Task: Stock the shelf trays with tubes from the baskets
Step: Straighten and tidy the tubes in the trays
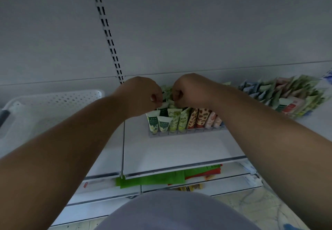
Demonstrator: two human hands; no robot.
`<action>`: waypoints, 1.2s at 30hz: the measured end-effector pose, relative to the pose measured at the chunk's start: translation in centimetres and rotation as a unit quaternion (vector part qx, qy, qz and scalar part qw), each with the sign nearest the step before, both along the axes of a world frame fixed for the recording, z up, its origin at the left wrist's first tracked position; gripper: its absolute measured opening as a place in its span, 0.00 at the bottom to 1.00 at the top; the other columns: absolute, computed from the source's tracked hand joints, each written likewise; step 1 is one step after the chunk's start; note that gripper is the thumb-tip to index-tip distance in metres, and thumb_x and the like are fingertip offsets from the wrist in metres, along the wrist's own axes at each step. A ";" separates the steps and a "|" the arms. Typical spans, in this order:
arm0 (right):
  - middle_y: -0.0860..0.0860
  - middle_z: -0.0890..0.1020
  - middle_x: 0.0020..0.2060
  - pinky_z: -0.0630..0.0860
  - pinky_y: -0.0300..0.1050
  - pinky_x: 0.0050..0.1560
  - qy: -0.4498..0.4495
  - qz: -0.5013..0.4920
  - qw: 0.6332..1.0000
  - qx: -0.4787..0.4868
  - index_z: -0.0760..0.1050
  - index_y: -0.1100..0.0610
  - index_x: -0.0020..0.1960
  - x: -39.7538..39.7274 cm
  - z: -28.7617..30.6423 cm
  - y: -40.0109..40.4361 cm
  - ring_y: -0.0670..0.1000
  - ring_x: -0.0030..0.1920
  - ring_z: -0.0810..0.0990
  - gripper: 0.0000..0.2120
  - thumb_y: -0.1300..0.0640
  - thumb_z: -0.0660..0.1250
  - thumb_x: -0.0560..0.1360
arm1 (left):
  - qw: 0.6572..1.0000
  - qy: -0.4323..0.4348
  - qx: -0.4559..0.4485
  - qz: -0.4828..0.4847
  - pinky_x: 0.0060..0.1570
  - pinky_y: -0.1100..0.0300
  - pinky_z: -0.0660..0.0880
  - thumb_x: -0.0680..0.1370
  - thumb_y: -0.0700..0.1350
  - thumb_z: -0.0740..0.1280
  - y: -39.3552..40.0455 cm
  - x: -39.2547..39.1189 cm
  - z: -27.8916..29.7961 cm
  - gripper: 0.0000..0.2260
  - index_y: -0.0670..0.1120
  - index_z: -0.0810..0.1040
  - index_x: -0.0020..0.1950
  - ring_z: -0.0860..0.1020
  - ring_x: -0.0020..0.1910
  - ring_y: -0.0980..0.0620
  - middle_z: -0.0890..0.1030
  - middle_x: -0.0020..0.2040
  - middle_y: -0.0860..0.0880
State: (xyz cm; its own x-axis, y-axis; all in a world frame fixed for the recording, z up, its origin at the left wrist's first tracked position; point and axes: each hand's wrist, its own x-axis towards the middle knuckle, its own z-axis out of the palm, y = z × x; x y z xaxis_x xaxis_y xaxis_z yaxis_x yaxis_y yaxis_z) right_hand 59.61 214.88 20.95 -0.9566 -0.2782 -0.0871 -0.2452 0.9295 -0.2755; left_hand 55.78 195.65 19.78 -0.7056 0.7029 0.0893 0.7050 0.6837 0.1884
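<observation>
A clear shelf tray [186, 133] stands on the white shelf, holding rows of upright tubes: green ones [173, 121] at its left, orange and pink ones [202, 117] at its right. Both my hands reach over the back of the green rows. My left hand [143, 94] has its fingers curled and pinches the top of a green tube [165, 104]. My right hand [186, 90] is curled too, pinching a green tube top beside it. The tubes' lower parts are hidden among the others.
A white perforated basket [53, 102] sits on the shelf at the left. Another tray crowded with green, blue and pink tubes [291, 95] stands at the right. A slotted upright [107, 37] runs up the back panel. Lower shelves hold green and red packets [161, 177].
</observation>
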 end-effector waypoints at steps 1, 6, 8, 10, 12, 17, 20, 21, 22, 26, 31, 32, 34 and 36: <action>0.51 0.80 0.38 0.66 0.41 0.36 -0.005 0.004 1.000 0.005 0.81 0.58 0.43 0.1 0.1 0.1 0.50 0.38 0.76 0.04 0.60 0.71 0.69 | 1.000 0.002 -0.002 0.002 0.51 0.60 0.71 0.75 0.52 0.69 0.0 0.0 0.0 0.06 0.54 0.83 0.49 0.76 0.51 0.54 0.78 0.47 0.57; 0.48 0.79 0.36 0.65 0.40 0.36 -0.010 0.037 0.999 0.020 0.82 0.56 0.43 0.1 0.5 0.6 0.45 0.35 0.74 0.03 0.60 0.72 0.69 | 1.000 0.017 -0.007 0.002 0.50 0.57 0.73 0.76 0.51 0.67 0.0 -0.2 -0.3 0.06 0.52 0.82 0.47 0.76 0.49 0.53 0.78 0.46 0.55; 0.45 0.77 0.35 0.66 0.37 0.34 -0.017 0.045 0.999 0.018 0.81 0.55 0.42 0.0 0.6 0.5 0.41 0.33 0.72 0.03 0.60 0.72 0.69 | 1.000 0.018 -0.009 0.006 0.50 0.56 0.73 0.76 0.51 0.66 0.0 -0.1 -0.4 0.06 0.53 0.82 0.47 0.76 0.50 0.53 0.77 0.46 0.56; 0.44 0.77 0.35 0.66 0.36 0.33 -0.019 0.054 0.998 0.016 0.82 0.54 0.43 -0.2 0.7 0.2 0.43 0.34 0.74 0.03 0.60 0.72 0.70 | 1.000 0.014 -0.009 0.006 0.51 0.56 0.73 0.76 0.51 0.66 0.1 -0.1 -0.3 0.06 0.54 0.82 0.48 0.76 0.50 0.53 0.78 0.46 0.56; 0.45 0.77 0.37 0.65 0.39 0.35 -0.008 0.064 0.998 0.021 0.82 0.54 0.44 -0.4 0.7 -0.2 0.45 0.37 0.75 0.03 0.58 0.72 0.71 | 1.000 0.007 -0.006 0.003 0.51 0.55 0.73 0.76 0.51 0.67 0.2 -0.1 -0.3 0.06 0.54 0.82 0.49 0.76 0.50 0.53 0.79 0.47 0.56; 0.49 0.79 0.37 0.65 0.40 0.37 0.010 0.057 0.998 0.024 0.82 0.57 0.43 -0.4 0.2 0.3 0.49 0.38 0.76 0.03 0.58 0.71 0.71 | 1.000 0.006 0.000 0.008 0.52 0.55 0.74 0.75 0.51 0.68 0.2 -0.1 -0.4 0.05 0.54 0.82 0.49 0.76 0.50 0.53 0.79 0.47 0.55; 0.52 0.81 0.38 0.68 0.42 0.37 0.009 0.045 0.999 0.015 0.82 0.57 0.43 -0.4 0.0 0.8 0.50 0.38 0.77 0.04 0.56 0.71 0.71 | 1.000 0.006 0.008 0.005 0.52 0.56 0.74 0.75 0.51 0.68 0.3 0.0 -0.4 0.05 0.54 0.82 0.48 0.76 0.50 0.54 0.79 0.47 0.56; 0.51 0.81 0.38 0.67 0.42 0.37 0.013 0.043 0.999 0.004 0.82 0.57 0.43 -0.3 0.0 0.9 0.50 0.38 0.78 0.05 0.55 0.71 0.72 | 1.000 0.006 0.014 0.003 0.52 0.56 0.74 0.75 0.51 0.68 0.3 0.1 -0.3 0.05 0.54 0.82 0.48 0.77 0.50 0.54 0.79 0.47 0.56; 0.51 0.82 0.39 0.67 0.42 0.37 0.021 0.042 0.999 -0.011 0.82 0.57 0.45 -0.2 0.1 1.1 0.50 0.39 0.78 0.06 0.54 0.70 0.73 | 1.000 0.008 0.023 0.002 0.51 0.56 0.74 0.75 0.50 0.68 0.4 0.1 -0.3 0.05 0.54 0.82 0.48 0.77 0.50 0.54 0.79 0.47 0.56; 0.47 0.81 0.40 0.65 0.39 0.38 0.041 0.029 0.998 -0.036 0.82 0.54 0.49 0.1 0.7 3.0 0.45 0.38 0.75 0.06 0.57 0.69 0.73 | 0.999 0.023 0.044 -0.006 0.52 0.56 0.74 0.75 0.52 0.68 1.0 0.1 0.3 0.06 0.53 0.82 0.50 0.76 0.49 0.54 0.79 0.47 0.55; 0.38 0.72 0.32 0.62 0.29 0.32 0.014 0.038 0.999 -0.018 0.82 0.53 0.48 0.3 0.8 3.7 0.38 0.33 0.70 0.08 0.59 0.72 0.69 | 1.000 0.018 -0.003 -0.025 0.54 0.55 0.73 0.76 0.52 0.66 3.1 0.2 1.0 0.08 0.52 0.83 0.50 0.76 0.51 0.52 0.79 0.48 0.53; 0.38 0.72 0.32 0.63 0.32 0.32 0.020 0.041 0.999 -0.011 0.81 0.53 0.47 0.2 0.7 3.5 0.40 0.33 0.70 0.07 0.58 0.73 0.69 | 0.999 0.016 -0.023 -0.028 0.54 0.55 0.73 0.76 0.52 0.66 3.5 0.1 1.0 0.09 0.52 0.83 0.50 0.76 0.52 0.52 0.79 0.48 0.54; 0.41 0.72 0.33 0.63 0.39 0.33 0.025 0.049 0.998 -0.003 0.78 0.51 0.45 0.1 0.6 3.2 0.44 0.35 0.72 0.07 0.54 0.74 0.68 | 0.998 0.012 -0.057 -0.033 0.53 0.60 0.70 0.77 0.53 0.65 3.8 0.0 0.7 0.09 0.52 0.83 0.50 0.76 0.52 0.52 0.75 0.45 0.55; 0.41 0.72 0.32 0.62 0.35 0.31 0.017 0.058 0.998 -0.003 0.77 0.50 0.42 0.0 0.4 3.1 0.42 0.33 0.70 0.08 0.52 0.75 0.68 | 0.996 0.015 -0.077 -0.035 0.48 0.63 0.65 0.77 0.53 0.64 4.0 -0.2 0.5 0.09 0.52 0.82 0.50 0.75 0.52 0.52 0.73 0.44 0.55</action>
